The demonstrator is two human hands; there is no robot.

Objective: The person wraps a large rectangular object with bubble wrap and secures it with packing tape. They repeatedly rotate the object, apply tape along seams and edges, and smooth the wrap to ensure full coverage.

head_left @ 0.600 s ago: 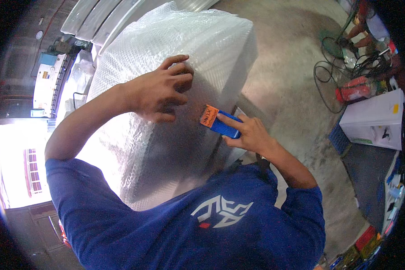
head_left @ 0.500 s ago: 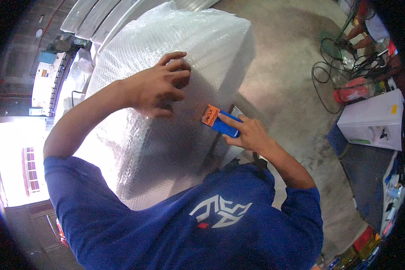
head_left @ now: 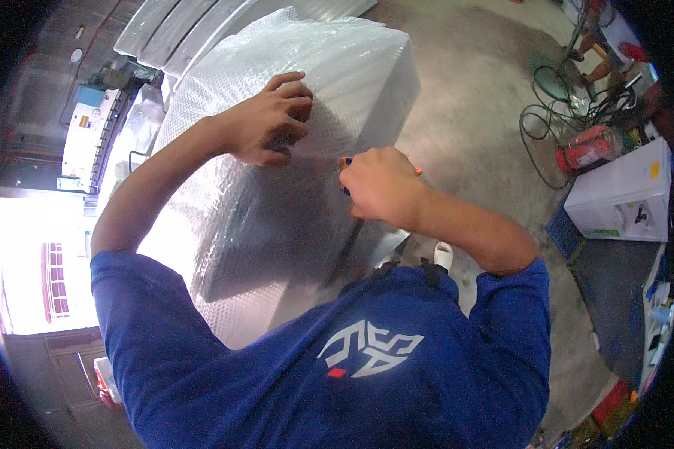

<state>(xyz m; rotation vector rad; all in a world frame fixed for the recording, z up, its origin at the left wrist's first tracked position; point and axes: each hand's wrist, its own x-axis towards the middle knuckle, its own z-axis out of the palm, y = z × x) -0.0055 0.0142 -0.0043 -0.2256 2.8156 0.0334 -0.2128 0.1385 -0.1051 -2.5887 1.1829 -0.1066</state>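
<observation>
A large boxy bundle under clear bubble wrap [head_left: 356,71] stands in front of me. My left hand [head_left: 273,123] is at its upper surface, fingers bent and apart, with nothing visible between them. To the right, my right hand [head_left: 382,183] is closed around a small blue tool with an orange end [head_left: 345,162], held at the bundle's near right side. Most of that tool is hidden by my fingers, so its exact kind does not show.
Wrapped panels [head_left: 180,34] stand behind the bundle at the far left. On the right are tangled black cables [head_left: 547,123], a red cylinder [head_left: 586,153] and a white box [head_left: 621,194]. Another person's hand [head_left: 597,71] shows at the far right. Concrete floor [head_left: 472,97] lies between.
My right hand has turned over and moved up and slightly left, now covering most of the blue tool. My left hand has shifted slightly up, its fingers still bent.
</observation>
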